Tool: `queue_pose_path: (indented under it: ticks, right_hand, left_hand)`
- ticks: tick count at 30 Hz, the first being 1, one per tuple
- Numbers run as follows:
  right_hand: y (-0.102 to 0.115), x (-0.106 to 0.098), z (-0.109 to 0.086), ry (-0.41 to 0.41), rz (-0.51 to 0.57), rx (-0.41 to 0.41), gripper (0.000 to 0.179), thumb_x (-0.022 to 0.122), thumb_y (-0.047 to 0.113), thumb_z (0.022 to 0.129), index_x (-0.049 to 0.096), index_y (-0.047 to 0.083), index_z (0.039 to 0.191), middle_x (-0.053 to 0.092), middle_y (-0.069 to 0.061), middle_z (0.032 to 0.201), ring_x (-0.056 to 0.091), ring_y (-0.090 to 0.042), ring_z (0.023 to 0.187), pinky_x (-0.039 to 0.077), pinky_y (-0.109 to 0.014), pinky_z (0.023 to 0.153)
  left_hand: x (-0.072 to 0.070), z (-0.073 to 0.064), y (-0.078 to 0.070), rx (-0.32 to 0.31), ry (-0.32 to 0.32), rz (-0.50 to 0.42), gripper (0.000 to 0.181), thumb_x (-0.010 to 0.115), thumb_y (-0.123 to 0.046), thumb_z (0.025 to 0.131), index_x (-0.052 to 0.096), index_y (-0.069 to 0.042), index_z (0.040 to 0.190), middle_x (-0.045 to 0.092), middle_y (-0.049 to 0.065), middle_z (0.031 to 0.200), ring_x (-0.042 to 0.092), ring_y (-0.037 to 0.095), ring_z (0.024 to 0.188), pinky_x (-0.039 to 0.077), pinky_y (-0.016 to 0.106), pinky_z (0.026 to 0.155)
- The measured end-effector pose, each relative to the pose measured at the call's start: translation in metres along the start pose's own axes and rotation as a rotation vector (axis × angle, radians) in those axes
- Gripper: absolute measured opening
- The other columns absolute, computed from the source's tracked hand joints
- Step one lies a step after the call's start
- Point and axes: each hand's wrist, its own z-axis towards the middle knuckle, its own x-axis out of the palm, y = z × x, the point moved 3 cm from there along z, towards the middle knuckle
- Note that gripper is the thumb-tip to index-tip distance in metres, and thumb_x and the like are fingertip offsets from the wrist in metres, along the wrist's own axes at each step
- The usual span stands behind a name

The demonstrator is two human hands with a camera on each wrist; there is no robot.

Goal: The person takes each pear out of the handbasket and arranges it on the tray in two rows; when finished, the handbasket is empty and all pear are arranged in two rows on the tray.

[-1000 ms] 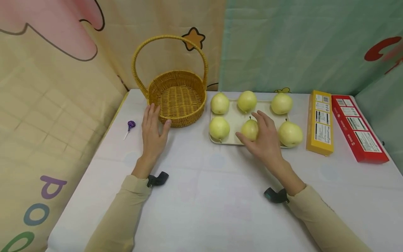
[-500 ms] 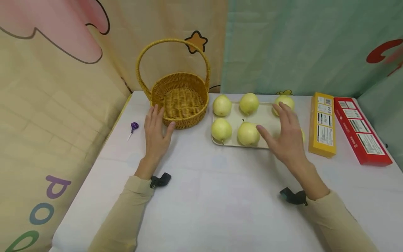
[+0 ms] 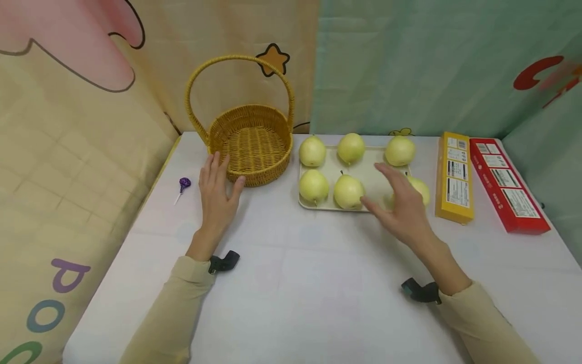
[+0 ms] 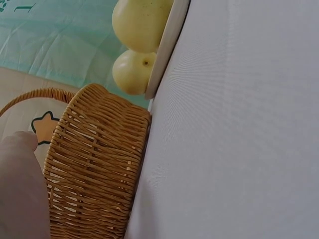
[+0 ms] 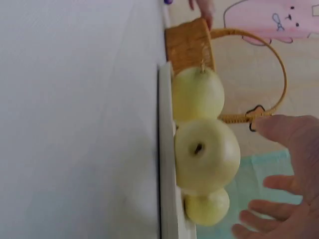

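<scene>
Several yellow-green pears stand in two rows on a shallow cream tray [image 3: 375,174]. My right hand [image 3: 406,215] hovers at the front right pear [image 3: 419,188], fingers and thumb spread, partly hiding it. Its thumb tip lies close to the front middle pear [image 3: 348,192]; whether they touch I cannot tell. In the right wrist view nothing is in that hand's grasp. My left hand [image 3: 218,197] is at the front left of a round wicker basket [image 3: 261,177], with relaxed fingers near the rim; contact is unclear. The basket's tall handle is upright, and no item shows inside.
A purple-wrapped lollipop [image 3: 184,184] lies left of the basket. Right of the tray are a yellow box [image 3: 454,177] and a red box [image 3: 509,186]. Patterned curtains [image 3: 391,65] hang behind and beside the white-covered table [image 3: 300,293].
My right hand has left the front middle pear, risen to the right, then lowered toward the front right pear. That middle pear sits slightly further left. My left hand stays by the basket.
</scene>
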Motion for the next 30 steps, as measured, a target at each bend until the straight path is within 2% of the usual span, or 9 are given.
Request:
queue_pose_path:
  ticks: [3,5,7,10,13,17,21,26,30]
  right_hand:
    - [0.001,0.018,0.012,0.183,0.154,0.08,0.076,0.084,0.027,0.092,0.047,0.013,0.157,0.05,-0.012,0.16,0.045,-0.038,0.148,0.042,-0.061,0.114]
    - [-0.004,0.027,0.018,0.271,0.279,0.155,0.075,0.082,0.026,0.094,0.045,0.017,0.159,0.046,-0.01,0.162,0.043,-0.037,0.15,0.042,-0.058,0.116]
    - [-0.01,0.036,0.022,0.325,0.392,0.218,0.073,0.081,0.024,0.095,0.046,0.021,0.159,0.047,-0.009,0.162,0.047,-0.035,0.148,0.044,-0.053,0.116]
    - [-0.018,0.046,0.021,0.363,0.487,0.274,0.07,0.081,0.022,0.095,0.048,0.025,0.157,0.051,-0.007,0.157,0.054,-0.03,0.14,0.049,-0.042,0.11]
    - [-0.018,0.049,0.019,0.322,0.444,0.29,0.07,0.085,0.024,0.092,0.052,0.024,0.154,0.058,-0.009,0.149,0.06,-0.029,0.131,0.05,-0.039,0.105]
    - [-0.008,0.042,0.017,0.222,0.193,0.302,0.074,0.087,0.033,0.087,0.053,0.013,0.15,0.063,-0.02,0.14,0.064,-0.038,0.121,0.052,-0.051,0.099]
    - [0.001,0.036,0.018,0.218,0.016,0.325,0.084,0.082,0.042,0.088,0.047,0.003,0.152,0.06,-0.026,0.138,0.059,-0.042,0.12,0.048,-0.057,0.1]
    - [0.005,0.034,0.021,0.212,-0.006,0.33,0.088,0.08,0.044,0.091,0.04,0.001,0.157,0.052,-0.025,0.149,0.05,-0.043,0.136,0.039,-0.059,0.112]
    - [0.006,0.034,0.023,0.195,0.009,0.321,0.088,0.08,0.041,0.091,0.039,0.002,0.158,0.05,-0.025,0.152,0.049,-0.043,0.139,0.039,-0.06,0.113]
  left_hand:
    - [0.001,0.0,0.001,-0.008,-0.006,-0.008,0.07,0.051,-0.052,0.108,0.042,-0.006,0.161,0.029,0.017,0.172,0.018,0.036,0.162,0.004,0.056,0.13]
    - [0.003,0.0,0.002,-0.009,-0.01,-0.018,0.07,0.051,-0.051,0.108,0.043,-0.005,0.16,0.029,0.018,0.172,0.018,0.036,0.162,0.004,0.056,0.13]
    - [0.004,0.0,0.002,-0.012,-0.009,-0.028,0.069,0.051,-0.05,0.108,0.043,-0.006,0.16,0.029,0.018,0.172,0.017,0.035,0.162,0.004,0.056,0.13]
    - [0.004,0.0,0.001,-0.013,-0.004,-0.034,0.069,0.05,-0.05,0.108,0.042,-0.006,0.16,0.029,0.017,0.172,0.016,0.033,0.162,0.004,0.055,0.131]
    - [0.002,0.0,0.0,-0.012,0.0,-0.027,0.068,0.049,-0.05,0.109,0.042,-0.008,0.161,0.028,0.014,0.173,0.016,0.032,0.162,0.003,0.054,0.131]
    - [-0.001,0.0,0.0,-0.008,-0.003,-0.024,0.067,0.05,-0.049,0.109,0.042,-0.007,0.161,0.029,0.014,0.173,0.016,0.032,0.162,0.004,0.055,0.13]
    - [-0.003,0.001,0.0,-0.007,-0.013,-0.028,0.066,0.052,-0.045,0.108,0.043,-0.005,0.159,0.029,0.015,0.172,0.017,0.033,0.162,0.005,0.055,0.13]
    - [-0.005,0.003,0.0,-0.011,-0.015,-0.025,0.065,0.053,-0.042,0.108,0.043,-0.005,0.16,0.029,0.014,0.173,0.018,0.033,0.162,0.006,0.055,0.13]
    - [-0.005,0.005,0.001,-0.001,-0.024,-0.03,0.065,0.053,-0.043,0.108,0.044,-0.004,0.159,0.029,0.015,0.172,0.019,0.034,0.161,0.007,0.055,0.13]
